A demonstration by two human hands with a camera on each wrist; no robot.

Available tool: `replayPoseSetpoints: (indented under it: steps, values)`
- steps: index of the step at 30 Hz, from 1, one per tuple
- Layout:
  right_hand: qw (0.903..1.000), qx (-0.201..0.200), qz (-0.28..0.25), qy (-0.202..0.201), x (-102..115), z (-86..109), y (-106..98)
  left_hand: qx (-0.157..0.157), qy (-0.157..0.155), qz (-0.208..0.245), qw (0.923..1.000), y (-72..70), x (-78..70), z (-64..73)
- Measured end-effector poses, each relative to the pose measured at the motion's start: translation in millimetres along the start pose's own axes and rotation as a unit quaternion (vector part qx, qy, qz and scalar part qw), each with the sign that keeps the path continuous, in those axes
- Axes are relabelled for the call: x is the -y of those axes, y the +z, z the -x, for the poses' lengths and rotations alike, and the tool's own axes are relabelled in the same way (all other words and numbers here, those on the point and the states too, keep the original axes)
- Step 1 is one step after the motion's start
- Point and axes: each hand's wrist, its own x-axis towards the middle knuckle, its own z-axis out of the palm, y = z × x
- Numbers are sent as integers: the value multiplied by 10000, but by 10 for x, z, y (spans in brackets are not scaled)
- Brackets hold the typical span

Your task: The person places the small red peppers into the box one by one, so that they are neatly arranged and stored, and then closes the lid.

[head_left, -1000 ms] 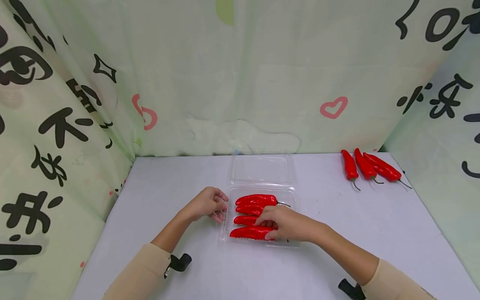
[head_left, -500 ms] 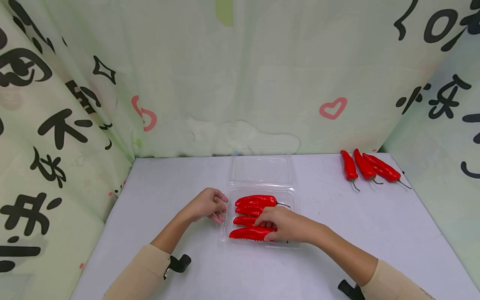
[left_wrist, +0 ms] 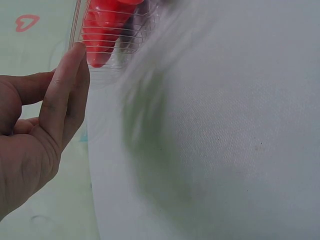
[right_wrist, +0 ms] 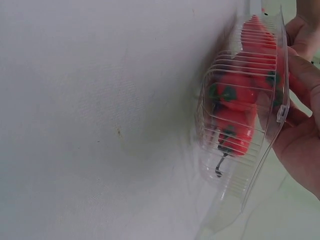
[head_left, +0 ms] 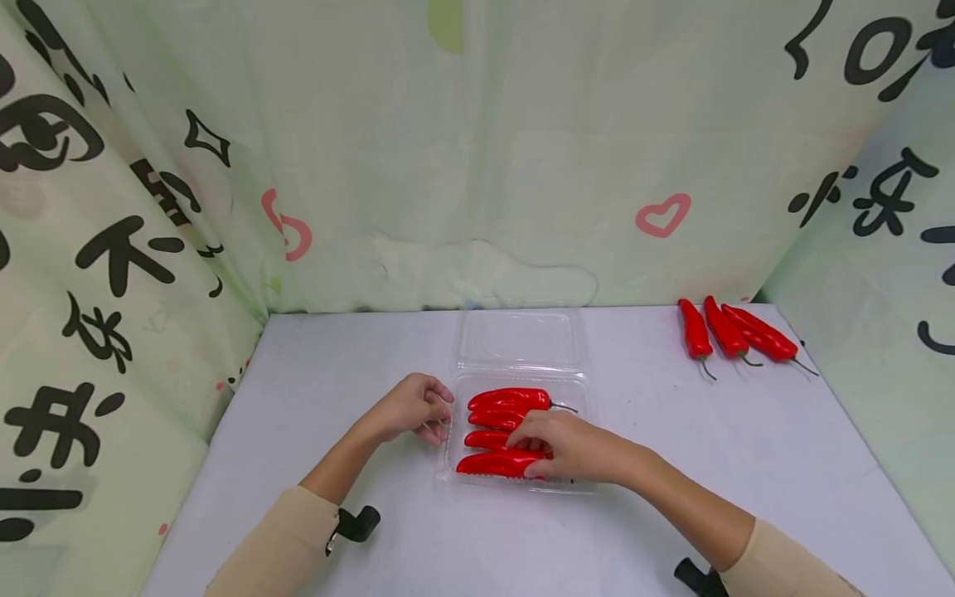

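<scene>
A: Right hand (head_left: 570,448)?
B: Fingers curled on the nearest chili (head_left: 496,464), inside the clear tray (head_left: 578,390), mid-table.
A: Left hand (head_left: 410,406)?
B: Loosely curled, fingertips against the tray's left rim. Three chilies (head_left: 727,332) well apart, far right.

Both arms wear long, close-fitting sleeves in a pale beige — the left sleeve (head_left: 279,543) and the right sleeve (head_left: 783,564) each end partway up the forearm. A small black clip-like device (head_left: 356,524) sits at the left cuff; a similar black piece (head_left: 697,576) sits at the right. Both hands are bare.
</scene>
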Motion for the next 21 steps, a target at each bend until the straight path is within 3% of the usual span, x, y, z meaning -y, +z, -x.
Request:
replayPoseSetpoints:
  steps: [9, 21]
  values:
    - [10000, -72, -14, 17, 10, 25, -27, -59, -39, -95, 9999, -9, -9, -13]
    - [9984, -491, -233, 152, -67, 146, -170, -46, -17, -80, 10000, -3, 1, -11]
